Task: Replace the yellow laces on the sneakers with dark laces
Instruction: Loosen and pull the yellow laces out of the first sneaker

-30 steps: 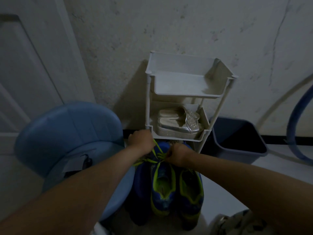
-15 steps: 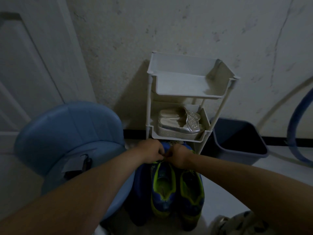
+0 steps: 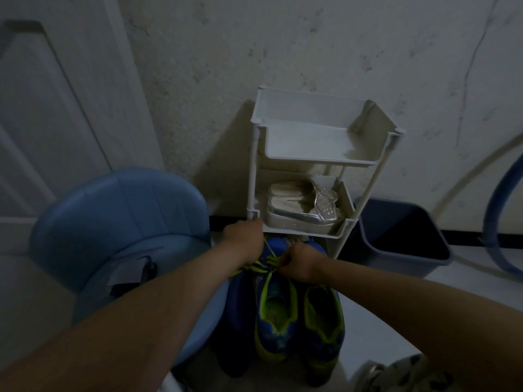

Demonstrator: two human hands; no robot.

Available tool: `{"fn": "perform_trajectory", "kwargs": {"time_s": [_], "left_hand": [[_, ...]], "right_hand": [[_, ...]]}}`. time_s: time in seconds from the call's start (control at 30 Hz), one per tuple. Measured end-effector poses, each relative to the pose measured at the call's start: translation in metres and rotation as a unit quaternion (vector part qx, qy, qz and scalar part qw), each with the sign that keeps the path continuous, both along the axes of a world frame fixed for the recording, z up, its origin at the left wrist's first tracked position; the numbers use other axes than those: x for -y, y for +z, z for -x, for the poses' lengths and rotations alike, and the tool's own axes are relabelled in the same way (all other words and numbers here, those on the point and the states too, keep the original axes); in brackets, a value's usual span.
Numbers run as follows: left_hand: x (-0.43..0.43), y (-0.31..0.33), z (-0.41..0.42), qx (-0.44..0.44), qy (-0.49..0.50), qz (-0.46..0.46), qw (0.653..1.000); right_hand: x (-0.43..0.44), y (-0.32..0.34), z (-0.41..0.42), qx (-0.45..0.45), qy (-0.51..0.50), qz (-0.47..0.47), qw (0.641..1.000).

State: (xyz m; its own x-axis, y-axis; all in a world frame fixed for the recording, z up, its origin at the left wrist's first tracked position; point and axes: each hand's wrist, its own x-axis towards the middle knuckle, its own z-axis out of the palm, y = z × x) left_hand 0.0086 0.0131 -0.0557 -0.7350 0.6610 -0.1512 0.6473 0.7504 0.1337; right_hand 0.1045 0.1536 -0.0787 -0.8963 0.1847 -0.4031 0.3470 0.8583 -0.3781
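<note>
Yellow lace (image 3: pixel 263 264) at the top of a blue sneaker (image 3: pixel 276 321), which stands with the second sneaker (image 3: pixel 322 326) on the floor (image 3: pixel 481 292) at the foot of a white rack (image 3: pixel 256 171). The left hand (image 3: pixel 244 239) grips a drawn-out length and the right hand (image 3: pixel 301 263) pinches the lace at the eyelets. A hard tug could jam the lace or tip the sneaker. The left hand, just beside the rack's lower corner, could knock it. A blue chair (image 3: pixel 121 216) crowds the left, with sandals (image 3: pixel 305 210) and a bin (image 3: pixel 407 241) beyond.
</note>
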Motion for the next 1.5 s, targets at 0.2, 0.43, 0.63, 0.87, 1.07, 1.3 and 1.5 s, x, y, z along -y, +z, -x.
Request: {"fn": "perform_trajectory", "kwargs": {"time_s": [0.2, 0.43, 0.63, 0.87, 1.07, 1.3, 1.5], "left_hand": [[0.009, 0.006, 0.008, 0.003, 0.079, -0.016, 0.997], [0.001, -0.008, 0.0, 0.116, -0.09, -0.056, 0.988], [-0.002, -0.005, -0.004, 0.081, -0.08, 0.005, 0.993], [0.001, 0.013, 0.005, -0.058, 0.065, -0.111, 0.99], [0.002, 0.002, 0.003, -0.021, 0.054, -0.056, 0.997], [-0.003, -0.015, -0.006, 0.113, -0.119, -0.006, 0.986], [-0.008, -0.01, -0.007, 0.084, -0.066, 0.014, 0.994]], "right_hand": [[0.002, 0.0, 0.001, -0.007, 0.0, -0.015, 1.0], [0.002, 0.001, 0.003, -0.032, 0.0, 0.002, 0.999], [0.0, 0.002, 0.002, -0.03, 0.004, 0.016, 0.999], [0.0, 0.005, 0.002, 0.003, 0.017, -0.007, 1.0], [0.001, 0.003, 0.001, -0.003, 0.021, -0.003, 1.0], [0.001, 0.001, 0.003, -0.021, 0.015, 0.011, 1.0], [0.002, 0.004, 0.002, -0.027, 0.009, 0.026, 0.999]]}}
